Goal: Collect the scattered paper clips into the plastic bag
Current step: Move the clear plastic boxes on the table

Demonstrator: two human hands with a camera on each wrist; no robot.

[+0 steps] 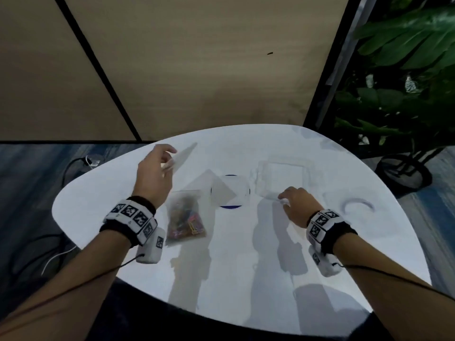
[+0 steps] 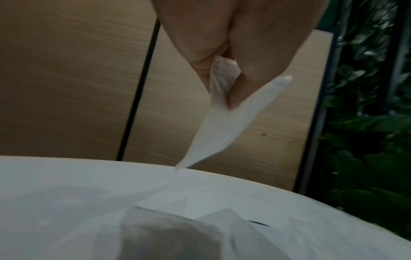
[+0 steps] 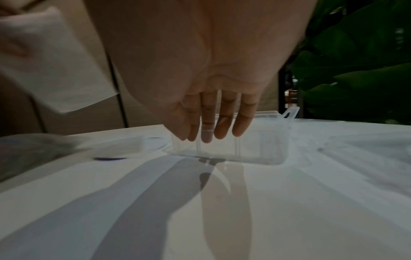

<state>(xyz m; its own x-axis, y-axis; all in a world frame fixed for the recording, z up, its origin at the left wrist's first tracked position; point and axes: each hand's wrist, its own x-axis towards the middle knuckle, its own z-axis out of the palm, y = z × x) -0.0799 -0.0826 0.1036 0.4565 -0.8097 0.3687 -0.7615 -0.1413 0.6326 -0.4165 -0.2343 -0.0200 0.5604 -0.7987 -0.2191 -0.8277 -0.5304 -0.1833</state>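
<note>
A clear plastic bag [image 1: 185, 216] lies flat on the white table [image 1: 234, 267], with colourful paper clips [image 1: 190, 223] inside it. In the left wrist view the bag [image 2: 169, 235] is a blurred grey shape at the bottom. My left hand [image 1: 170, 160] hovers beyond the bag and pinches a white sheet of paper [image 1: 183, 155] between thumb and fingers [image 2: 239, 91]; the paper [image 2: 224, 126] hangs with one corner near the table. My right hand [image 1: 283, 201] has straight fingers [image 3: 222, 126] pointing down against the near side of a clear plastic box [image 3: 262, 140].
The clear box [image 1: 283, 180] stands at the centre right. Left of it, a round blue-rimmed disc [image 1: 230, 206] lies under a white sheet. A clear ring [image 1: 358, 204] lies near the right edge. Potted plants [image 1: 406, 82] stand at the right, cables on the floor at the left.
</note>
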